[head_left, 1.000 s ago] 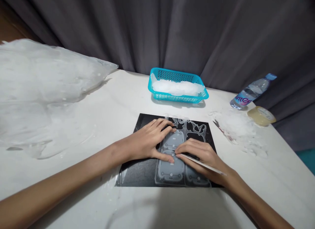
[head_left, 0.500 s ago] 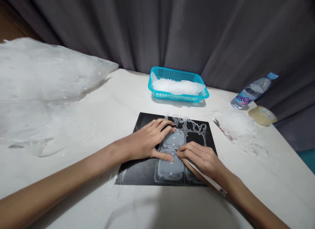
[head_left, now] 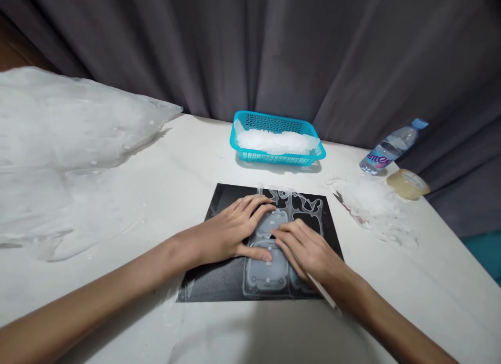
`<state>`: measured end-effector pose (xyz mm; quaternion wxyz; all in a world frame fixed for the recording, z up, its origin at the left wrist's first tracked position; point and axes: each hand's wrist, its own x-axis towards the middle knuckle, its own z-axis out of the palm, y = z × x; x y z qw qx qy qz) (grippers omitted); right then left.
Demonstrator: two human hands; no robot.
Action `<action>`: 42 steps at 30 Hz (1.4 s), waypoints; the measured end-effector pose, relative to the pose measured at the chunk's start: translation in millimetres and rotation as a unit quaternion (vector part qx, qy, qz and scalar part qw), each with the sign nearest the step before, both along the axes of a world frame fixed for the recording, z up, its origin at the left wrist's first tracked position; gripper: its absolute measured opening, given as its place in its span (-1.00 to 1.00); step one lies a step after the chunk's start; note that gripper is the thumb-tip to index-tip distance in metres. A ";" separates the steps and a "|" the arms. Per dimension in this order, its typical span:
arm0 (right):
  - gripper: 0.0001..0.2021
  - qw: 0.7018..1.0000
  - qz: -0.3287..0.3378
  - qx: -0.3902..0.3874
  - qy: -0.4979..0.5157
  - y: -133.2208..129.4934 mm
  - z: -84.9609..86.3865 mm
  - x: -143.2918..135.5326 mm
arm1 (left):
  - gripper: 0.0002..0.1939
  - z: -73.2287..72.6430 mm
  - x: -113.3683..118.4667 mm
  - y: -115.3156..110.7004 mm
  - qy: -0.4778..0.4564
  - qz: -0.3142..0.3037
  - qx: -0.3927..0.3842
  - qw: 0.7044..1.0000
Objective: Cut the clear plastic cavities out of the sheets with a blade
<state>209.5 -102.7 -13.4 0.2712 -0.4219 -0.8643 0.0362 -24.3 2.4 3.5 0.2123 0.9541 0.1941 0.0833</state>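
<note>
A clear plastic sheet (head_left: 267, 272) with moulded, rounded rectangular shapes lies on a black mat (head_left: 219, 285). My left hand (head_left: 235, 231) rests on the sheet's left side, fingers spread, thumb on the lower shape and fingertips by the upper one. Closed around a thin white pen-like tool (head_left: 325, 296), my right hand (head_left: 307, 246) has its fingertips at the gap between those two shapes. The tool's back end sticks out below the wrist; its tip is hidden by my fingers. At the sheet's far end, cut-out openings leave thin wavy strips.
A blue basket (head_left: 277, 157) of white translucent pieces stands behind the mat. To the right are a pile of clear scraps (head_left: 379, 202), scissors (head_left: 350, 210), a tape roll (head_left: 407, 184) and a water bottle (head_left: 389, 149). A large plastic bag (head_left: 70, 124) fills the left.
My right hand has moved from the seam's right side leftward to the gap between the two shapes. My left hand stays pressed on the sheet. The view has shifted slightly.
</note>
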 end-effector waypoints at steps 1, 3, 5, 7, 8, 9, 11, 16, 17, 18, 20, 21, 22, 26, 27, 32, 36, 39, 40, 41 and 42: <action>-0.72 0.999 -0.038 -0.005 0.039 5.1 4.7 5.6 | 0.04 0.5 -0.4 -1.2 0.016 0.003 -0.009 1.000; -0.78 0.981 -0.146 0.000 0.128 18.2 15.6 21.8 | 0.11 2.5 -1.4 -3.0 0.045 0.011 -0.028 0.999; -0.82 0.955 -0.236 0.007 0.178 30.2 26.0 39.3 | 0.15 5.8 -2.0 -3.3 0.058 0.016 -0.046 0.997; -0.83 0.953 -0.232 -0.023 0.192 35.7 34.3 49.9 | 0.20 10.2 -1.3 -2.4 0.042 0.019 -0.057 0.997; -0.83 0.958 -0.209 -0.042 0.191 35.4 37.6 51.1 | 0.22 12.5 -0.3 -1.7 0.024 0.025 -0.057 0.998; -0.83 0.963 -0.182 -0.063 0.189 33.4 40.5 49.6 | 0.24 14.9 1.5 -0.9 -0.001 0.038 -0.055 0.998; -0.80 0.970 -0.131 -0.093 0.181 25.9 45.2 40.4 | 0.20 19.4 6.9 1.3 -0.061 0.080 -0.043 0.994; -0.67 0.974 -0.072 -0.117 0.181 8.1 51.5 17.3 | -0.55 28.3 27.5 10.9 -0.123 0.105 -0.148 0.976; -0.66 0.970 -0.082 -0.115 0.196 5.7 51.6 16.3 | -0.60 29.9 31.0 12.7 -0.123 0.105 -0.211 0.964; -0.67 0.967 -0.096 -0.108 0.211 3.4 51.4 16.3 | -0.62 31.5 33.8 13.9 -0.131 0.109 -0.278 0.945; -0.73 0.964 -0.124 -0.074 0.223 -0.9 49.7 17.5 | -0.66 35.1 36.8 14.1 -0.165 0.132 -0.400 0.892; -0.71 0.965 -0.136 -0.050 0.218 -3.1 48.1 17.6 | -0.67 36.8 37.1 13.0 -0.181 0.143 -0.450 0.863; -0.65 0.967 -0.147 -0.027 0.208 -5.2 45.9 17.0 | -0.68 38.3 36.7 11.3 -0.192 0.152 -0.488 0.838; -0.67 0.967 -0.182 0.033 0.172 -11.4 33.0 4.8 | -0.67 40.7 32.5 2.0 -0.185 0.182 -0.549 0.795; -0.70 0.969 -0.181 0.039 0.167 -12.1 29.5 0.3 | -0.66 40.4 31.7 -0.1 -0.183 0.183 -0.555 0.790; -0.86 0.967 -0.188 -0.048 0.167 -11.8 16.2 -15.8 | -0.61 34.8 32.1 -7.8 -0.187 0.189 -0.607 0.749; -0.72 0.927 -0.221 -0.149 0.264 -8.0 9.7 -19.0 | -0.61 29.7 33.5 -9.2 -0.196 0.204 -0.595 0.752; -0.76 0.892 -0.195 -0.186 0.363 -4.4 8.1 -18.3 | -0.59 27.7 33.7 -6.5 -0.203 0.204 -0.551 0.783; -0.77 0.883 -0.190 -0.198 0.382 -3.5 8.7 -17.6 | -0.58 26.9 33.8 -5.1 -0.203 0.203 -0.532 0.796; -0.77 0.876 -0.186 -0.209 0.393 -2.9 9.7 -16.7 | -0.57 26.1 33.9 -3.8 -0.202 0.201 -0.514 0.809; -0.77 0.872 -0.184 -0.216 0.399 -2.5 11.1 -15.7 | -0.56 25.0 34.1 -2.5 -0.200 0.197 -0.497 0.821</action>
